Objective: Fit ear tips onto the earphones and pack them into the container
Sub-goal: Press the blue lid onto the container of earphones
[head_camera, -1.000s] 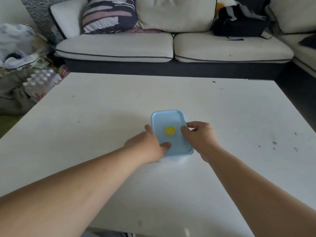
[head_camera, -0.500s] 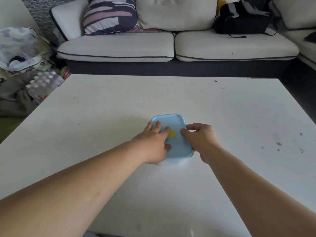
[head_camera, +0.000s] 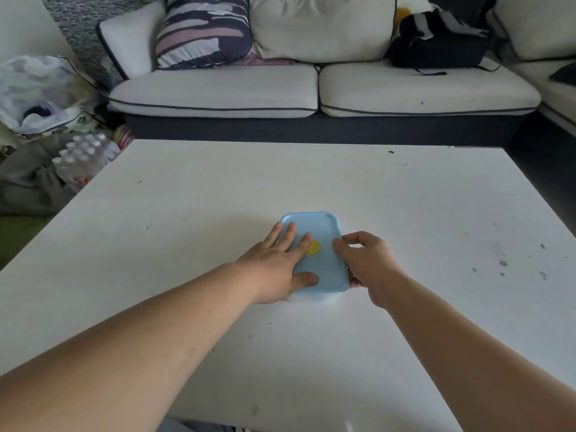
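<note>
A small container with a light blue lid [head_camera: 324, 227] and a yellow dot [head_camera: 314, 247] in its middle sits on the white table [head_camera: 405, 213]. My left hand [head_camera: 280, 263] lies flat on the lid, fingers straight and spread, thumb on the near part. My right hand [head_camera: 364, 260] holds the container's right edge with curled fingers, thumb at the near right corner. The lid is on, so the inside is hidden. No earphones or ear tips show.
A white sofa [head_camera: 311, 88] with a striped cushion [head_camera: 202, 29] and a black bag [head_camera: 436, 42] stands behind the table. Bags and a pack of bottles [head_camera: 81, 157] lie on the floor at the left.
My left hand has slid from the lid's left edge onto its top, fingers now spread flat over it. My right hand stays at the right edge.
</note>
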